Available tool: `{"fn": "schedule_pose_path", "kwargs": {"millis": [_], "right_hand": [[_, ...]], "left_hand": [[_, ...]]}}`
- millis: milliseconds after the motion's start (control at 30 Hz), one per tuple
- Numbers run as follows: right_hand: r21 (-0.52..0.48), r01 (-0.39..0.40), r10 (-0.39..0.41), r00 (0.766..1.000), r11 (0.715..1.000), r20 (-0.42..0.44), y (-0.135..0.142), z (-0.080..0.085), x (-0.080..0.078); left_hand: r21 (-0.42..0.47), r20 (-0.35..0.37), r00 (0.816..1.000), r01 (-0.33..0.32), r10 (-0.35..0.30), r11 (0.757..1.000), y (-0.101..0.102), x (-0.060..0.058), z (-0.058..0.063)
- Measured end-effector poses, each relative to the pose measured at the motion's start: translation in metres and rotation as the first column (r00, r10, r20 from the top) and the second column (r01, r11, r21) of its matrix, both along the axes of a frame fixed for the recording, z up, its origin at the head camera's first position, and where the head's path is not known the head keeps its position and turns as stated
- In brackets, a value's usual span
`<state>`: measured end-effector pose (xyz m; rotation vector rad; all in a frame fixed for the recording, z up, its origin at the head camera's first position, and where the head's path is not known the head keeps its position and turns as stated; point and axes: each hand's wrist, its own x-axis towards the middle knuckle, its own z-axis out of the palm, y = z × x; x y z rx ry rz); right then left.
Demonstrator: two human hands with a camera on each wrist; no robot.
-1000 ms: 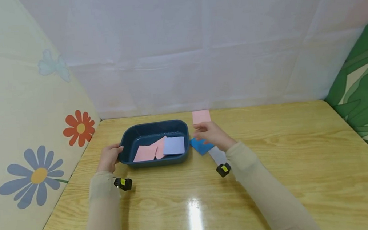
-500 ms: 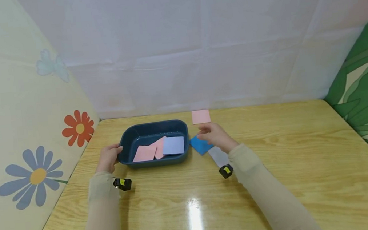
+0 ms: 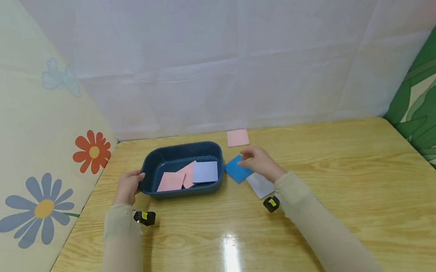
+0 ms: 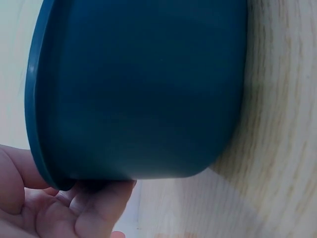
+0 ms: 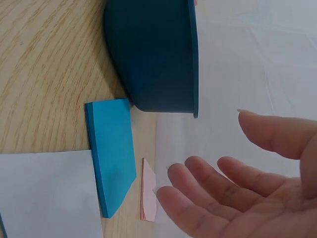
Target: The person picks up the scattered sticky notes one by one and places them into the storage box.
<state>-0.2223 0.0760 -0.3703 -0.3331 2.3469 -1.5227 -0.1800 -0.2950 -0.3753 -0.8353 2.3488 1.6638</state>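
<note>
My left hand (image 3: pixel 127 187) grips the left end of a dark blue plastic basin (image 3: pixel 185 192), thumb at the rim and fingers against the outer wall (image 4: pixel 138 89). Inside lie two pink sticky-note pads (image 3: pixel 170 181) and a pale lavender one (image 3: pixel 205 172). To the basin's right, my right hand (image 3: pixel 260 162) hovers with relaxed fingers and holds nothing. Below it a bright blue sticky-note pad (image 3: pixel 236 170) lies beside the basin, its thick edge visible in the right wrist view. A whitish pad (image 3: pixel 260 186) touches or nearly touches its near corner.
Another pink pad (image 3: pixel 238 137) lies at the table's back edge, behind the blue one. The wood-grain table (image 3: pixel 347 193) stretches to the right and front. A white cloth (image 3: pixel 234 56) hangs behind, with flower-printed cloths at both sides.
My right hand has drawn back to the right and slightly toward me, uncovering more of the blue and whitish pads. The left hand and basin stay in place.
</note>
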Motion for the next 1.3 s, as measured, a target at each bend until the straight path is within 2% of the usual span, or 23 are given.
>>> {"fn": "schedule_pose_path", "kwargs": {"millis": [967, 1300], "right_hand": [[0.054, -0.003, 0.001, 0.999, 0.999, 0.034, 0.011, -0.016, 0.004], [0.1, 0.0, -0.001, 1.0, 0.995, 0.014, 0.017, -0.02, 0.008]], "left_hand": [[0.006, 0.0, 1.0, 0.003, -0.003, 1.0, -0.004, 0.001, -0.001], [0.013, 0.002, 1.0, 0.014, -0.014, 1.0, -0.002, 0.0, 0.0]]}}
